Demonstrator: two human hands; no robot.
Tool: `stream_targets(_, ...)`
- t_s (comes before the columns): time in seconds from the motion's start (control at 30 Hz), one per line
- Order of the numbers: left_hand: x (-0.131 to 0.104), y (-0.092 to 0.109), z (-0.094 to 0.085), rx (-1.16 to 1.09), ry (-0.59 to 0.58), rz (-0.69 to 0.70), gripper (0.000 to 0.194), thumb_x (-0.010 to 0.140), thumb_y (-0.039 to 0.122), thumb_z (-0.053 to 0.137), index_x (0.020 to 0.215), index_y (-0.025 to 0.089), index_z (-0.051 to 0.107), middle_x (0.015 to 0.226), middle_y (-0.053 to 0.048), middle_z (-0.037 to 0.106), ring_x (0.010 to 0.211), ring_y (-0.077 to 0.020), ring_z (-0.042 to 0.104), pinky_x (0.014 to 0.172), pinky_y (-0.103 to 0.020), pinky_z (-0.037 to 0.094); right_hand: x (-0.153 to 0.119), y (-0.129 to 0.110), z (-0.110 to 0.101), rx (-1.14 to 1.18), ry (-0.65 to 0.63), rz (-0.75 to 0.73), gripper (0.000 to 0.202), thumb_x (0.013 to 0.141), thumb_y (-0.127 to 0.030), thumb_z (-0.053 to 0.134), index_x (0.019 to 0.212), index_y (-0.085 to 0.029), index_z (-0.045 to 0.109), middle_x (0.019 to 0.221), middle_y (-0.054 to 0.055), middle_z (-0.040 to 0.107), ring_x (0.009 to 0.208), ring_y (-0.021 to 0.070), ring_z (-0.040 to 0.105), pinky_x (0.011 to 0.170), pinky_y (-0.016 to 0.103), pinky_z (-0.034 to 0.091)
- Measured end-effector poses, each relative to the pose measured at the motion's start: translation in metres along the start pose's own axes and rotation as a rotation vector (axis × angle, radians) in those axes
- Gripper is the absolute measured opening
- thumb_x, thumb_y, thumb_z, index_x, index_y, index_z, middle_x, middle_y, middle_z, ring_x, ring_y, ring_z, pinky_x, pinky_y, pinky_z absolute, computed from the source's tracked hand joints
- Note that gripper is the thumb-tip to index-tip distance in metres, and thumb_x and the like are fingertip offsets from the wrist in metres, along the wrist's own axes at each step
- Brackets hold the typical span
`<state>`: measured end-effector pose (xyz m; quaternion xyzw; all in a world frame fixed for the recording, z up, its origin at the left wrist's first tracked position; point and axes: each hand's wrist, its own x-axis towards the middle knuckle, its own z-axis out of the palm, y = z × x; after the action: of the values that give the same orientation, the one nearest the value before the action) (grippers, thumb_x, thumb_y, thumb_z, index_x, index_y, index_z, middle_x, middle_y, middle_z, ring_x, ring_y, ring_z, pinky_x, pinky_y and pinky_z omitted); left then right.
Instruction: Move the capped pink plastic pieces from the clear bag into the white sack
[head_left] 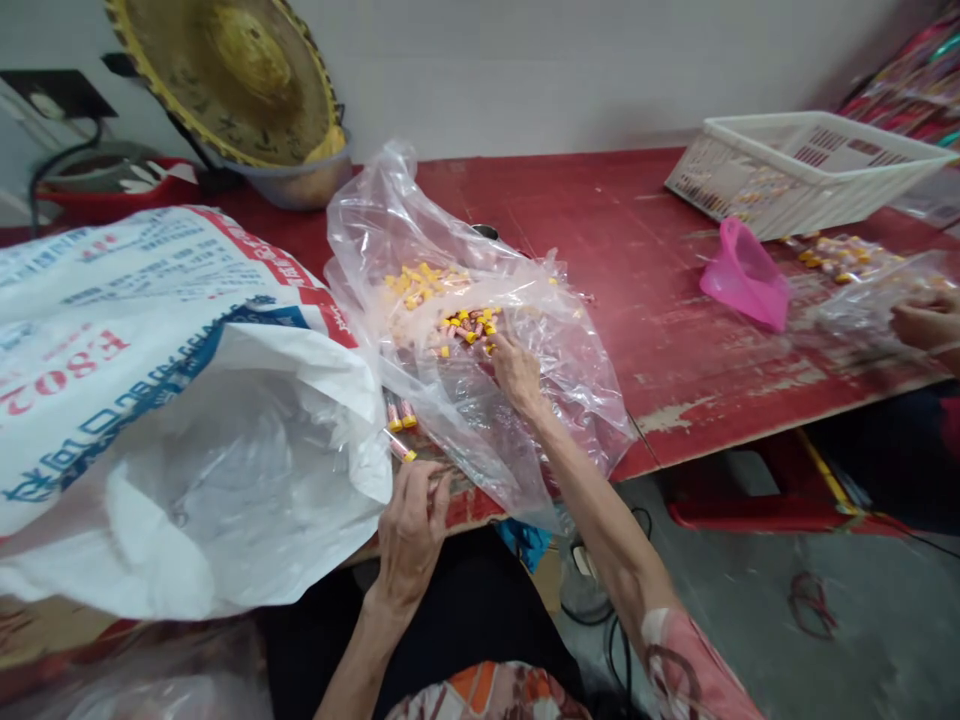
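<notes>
At mid-frame I see small pink, yellow-capped cylindrical tubes [470,327] heaped at mixed angles on a clear plastic bag [381,195], just upper-left of the nearer right grip [517,373], fingers bent, hold unclear; the left grip [412,512] curls lower, contents hidden.

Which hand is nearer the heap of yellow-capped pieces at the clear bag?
Right. The right hand is at the edge of the heap; the left hand is farther away, beside the white sack.
</notes>
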<state>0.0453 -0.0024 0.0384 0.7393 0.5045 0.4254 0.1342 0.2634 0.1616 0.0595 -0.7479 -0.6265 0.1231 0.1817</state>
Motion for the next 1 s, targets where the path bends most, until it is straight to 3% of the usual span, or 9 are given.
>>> stream_targets(0.1, -0.008, 0.005, 0.003, 0.061, 0.062, 0.028, 0.013, 0.107, 0.021, 0.052, 0.115, 0.021, 0.062, 0.107, -0.007, 0.069, 0.100, -0.0186, 0.070, 0.088, -0.031, 0.059, -0.037, 0.001, -0.004, 0.249, 0.183, -0.115, 0.036, 0.108, -0.028, 0.041, 0.126, -0.021, 0.071, 0.120, 0.010, 0.074, 0.095, 0.0223, 0.067, 0.086, 0.033, 0.050)
stream_targets(0.2, -0.015, 0.004, 0.011, 0.124, 0.025, 0.082, 0.016, 0.107, 0.016, 0.047, 0.109, 0.022, 0.062, 0.100, -0.006, 0.070, 0.097, -0.0193, 0.071, 0.087, -0.032, 0.059, -0.092, -0.010, 0.002, 0.453, 0.297, -0.273, 0.032, 0.110, -0.037, 0.047, 0.119, -0.021, 0.072, 0.111, 0.008, 0.075, 0.091, 0.0196, 0.067, 0.086, 0.032, 0.054)
stream_targets(0.3, -0.018, 0.006, 0.005, 0.084, 0.022, 0.066, 0.021, 0.106, 0.013, 0.044, 0.113, 0.022, 0.061, 0.102, -0.006, 0.071, 0.098, -0.0189, 0.072, 0.089, -0.033, 0.060, -0.147, -0.026, 0.021, 0.527, 0.295, -0.341, 0.029, 0.110, -0.035, 0.048, 0.119, -0.024, 0.074, 0.108, 0.008, 0.076, 0.097, 0.0204, 0.071, 0.090, 0.034, 0.058)
stream_targets(0.4, -0.022, 0.011, -0.009, 0.040, 0.118, 0.050, 0.022, 0.105, 0.013, 0.049, 0.123, 0.021, 0.060, 0.111, -0.008, 0.071, 0.106, -0.0184, 0.071, 0.094, -0.032, 0.059, -0.182, -0.036, 0.048, 0.550, 0.262, -0.355, 0.032, 0.110, -0.030, 0.045, 0.122, -0.024, 0.074, 0.111, 0.009, 0.077, 0.102, 0.0210, 0.073, 0.091, 0.034, 0.060)
stream_targets(0.5, -0.026, 0.009, -0.014, 0.073, 0.128, 0.051, 0.020, 0.106, 0.015, 0.050, 0.123, 0.020, 0.060, 0.112, -0.009, 0.072, 0.106, -0.0184, 0.071, 0.093, -0.031, 0.059, -0.194, -0.037, 0.067, 0.489, 0.183, -0.353, 0.037, 0.109, -0.024, 0.042, 0.127, -0.023, 0.074, 0.114, 0.010, 0.077, 0.099, 0.0204, 0.073, 0.086, 0.031, 0.061)
stream_targets(0.67, -0.022, -0.001, -0.012, 0.113, -0.031, 0.074, 0.020, 0.108, 0.020, 0.043, 0.105, 0.022, 0.063, 0.091, -0.003, 0.070, 0.084, -0.0161, 0.070, 0.076, -0.026, 0.056, -0.191, -0.036, 0.070, 0.370, 0.053, -0.425, 0.038, 0.109, -0.023, 0.040, 0.130, -0.022, 0.073, 0.114, 0.012, 0.073, 0.098, 0.0221, 0.072, 0.084, 0.032, 0.059)
stream_targets(0.87, -0.018, -0.006, -0.030, 0.056, 0.164, -0.196, 0.016, 0.105, 0.029, 0.052, 0.110, 0.021, 0.065, 0.093, -0.002, 0.071, 0.073, -0.0130, 0.066, 0.071, -0.024, 0.056, -0.192, -0.036, 0.073, 0.386, 0.077, -0.416, 0.033, 0.110, -0.033, 0.047, 0.133, -0.023, 0.069, 0.113, 0.011, 0.071, 0.099, 0.0221, 0.071, 0.085, 0.032, 0.059)
stream_targets(1.0, -0.028, -0.016, -0.029, 0.050, -0.009, -0.121, 0.019, 0.103, 0.025, 0.047, 0.100, 0.022, 0.065, 0.084, -0.001, 0.068, 0.072, -0.0144, 0.066, 0.070, -0.025, 0.055, -0.191, -0.035, 0.082, 0.391, 0.127, -0.352, 0.036, 0.111, -0.028, 0.040, 0.130, -0.022, 0.070, 0.111, 0.011, 0.071, 0.093, 0.0197, 0.071, 0.082, 0.030, 0.059)
